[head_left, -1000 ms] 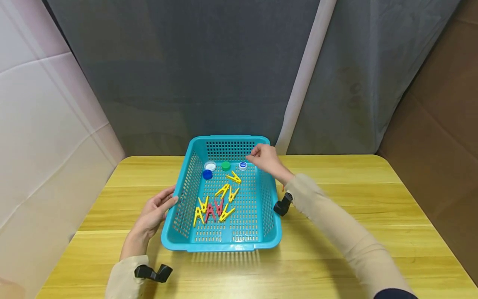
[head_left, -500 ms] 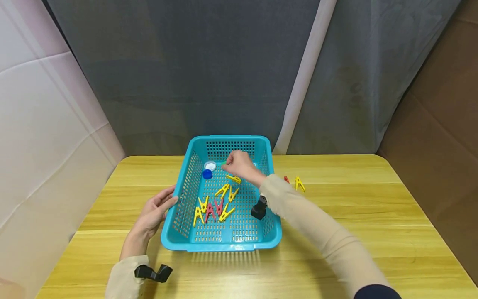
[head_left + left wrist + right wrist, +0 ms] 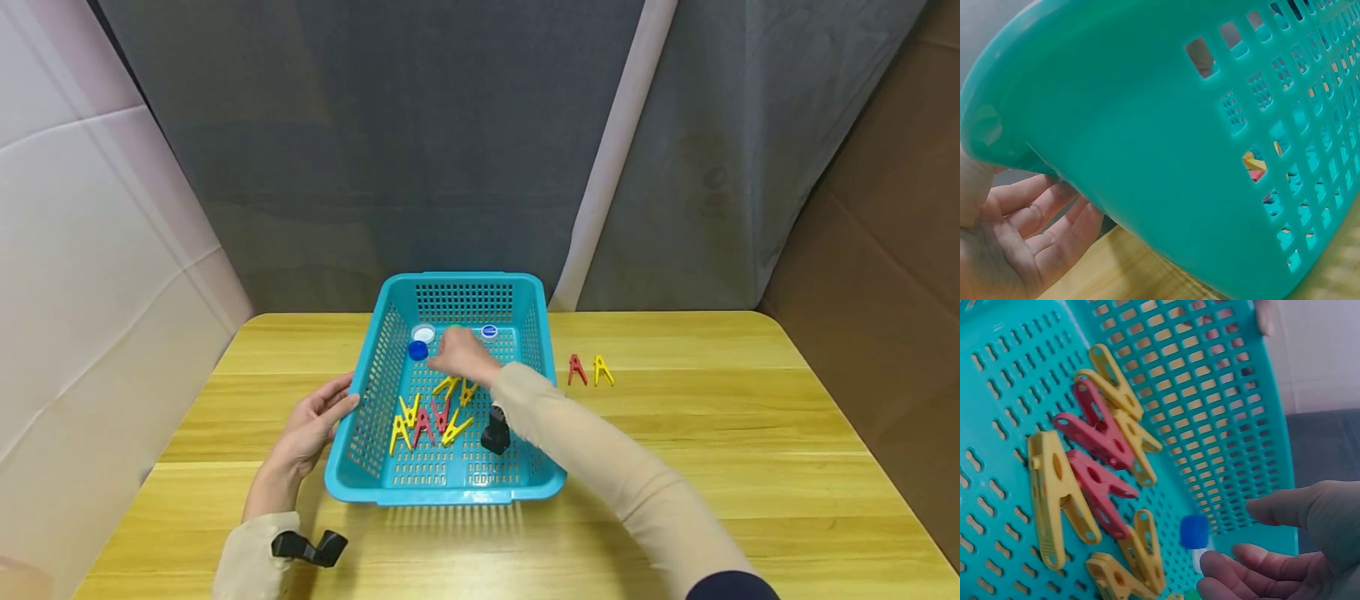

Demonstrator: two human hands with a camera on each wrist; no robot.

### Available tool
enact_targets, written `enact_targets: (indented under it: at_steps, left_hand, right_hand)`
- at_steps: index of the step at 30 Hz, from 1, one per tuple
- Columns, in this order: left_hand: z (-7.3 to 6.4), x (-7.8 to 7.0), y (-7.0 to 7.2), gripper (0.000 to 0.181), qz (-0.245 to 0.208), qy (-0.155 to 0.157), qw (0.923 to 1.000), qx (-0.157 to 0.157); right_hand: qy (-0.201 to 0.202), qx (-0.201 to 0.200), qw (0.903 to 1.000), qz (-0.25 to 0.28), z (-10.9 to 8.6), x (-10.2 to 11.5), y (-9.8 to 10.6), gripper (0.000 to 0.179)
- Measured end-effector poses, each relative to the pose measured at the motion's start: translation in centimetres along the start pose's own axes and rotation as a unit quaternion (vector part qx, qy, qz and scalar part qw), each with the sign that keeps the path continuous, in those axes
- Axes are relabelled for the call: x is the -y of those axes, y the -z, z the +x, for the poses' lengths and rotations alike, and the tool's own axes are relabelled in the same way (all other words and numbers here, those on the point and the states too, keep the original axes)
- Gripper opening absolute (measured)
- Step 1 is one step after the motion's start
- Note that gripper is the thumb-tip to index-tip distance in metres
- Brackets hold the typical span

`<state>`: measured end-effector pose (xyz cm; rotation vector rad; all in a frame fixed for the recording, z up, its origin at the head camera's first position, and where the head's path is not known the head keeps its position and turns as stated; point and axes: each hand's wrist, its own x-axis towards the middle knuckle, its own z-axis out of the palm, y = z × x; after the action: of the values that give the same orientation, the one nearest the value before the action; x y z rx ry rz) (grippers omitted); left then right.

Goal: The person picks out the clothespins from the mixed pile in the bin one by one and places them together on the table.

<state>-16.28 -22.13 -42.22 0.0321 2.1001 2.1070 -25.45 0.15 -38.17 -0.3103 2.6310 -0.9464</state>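
A turquoise plastic basket (image 3: 443, 497) stands on the table. My left hand (image 3: 303, 433) holds its left rim, thumb on top and fingers under the edge, as the left wrist view shows. My right hand (image 3: 461, 355) reaches inside toward a blue bottle cap (image 3: 417, 350). In the right wrist view its thumb and fingers are spread apart with the blue cap (image 3: 1195, 532) just beyond the fingertips. Beside that cap lies a white cap (image 3: 423, 333). A green cap (image 3: 454, 327) is mostly hidden behind the right hand. A white-and-blue cap (image 3: 489, 332) lies near the back right.
Several yellow clothespins (image 3: 401, 433) and red clothespins (image 3: 423, 425) lie on the basket floor. Outside, right of the basket, are a red clothespin (image 3: 577, 369) and a yellow clothespin (image 3: 602, 371). A grey curtain (image 3: 412, 167) hangs behind the wooden table (image 3: 712, 467).
My right hand has moved left across the basket, from beside the white-and-blue cap, past the green cap, toward the blue cap. The left hand and basket stay put.
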Motion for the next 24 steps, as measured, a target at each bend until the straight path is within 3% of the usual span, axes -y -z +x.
enact_targets:
  at_steps: [10,24]
  left_hand:
    - [0.0,0.0,0.0,0.057,0.003,0.002,1.0,0.003]
    - [0.0,0.0,0.1,0.058,0.012,0.003,0.9999,0.002]
  right_hand:
    - [-0.012,0.035,0.9978,-0.055,0.6,-0.7,-1.2,0.046]
    - [-0.014,0.011,0.9957,-0.091,1.3,-1.6,-2.1,0.045]
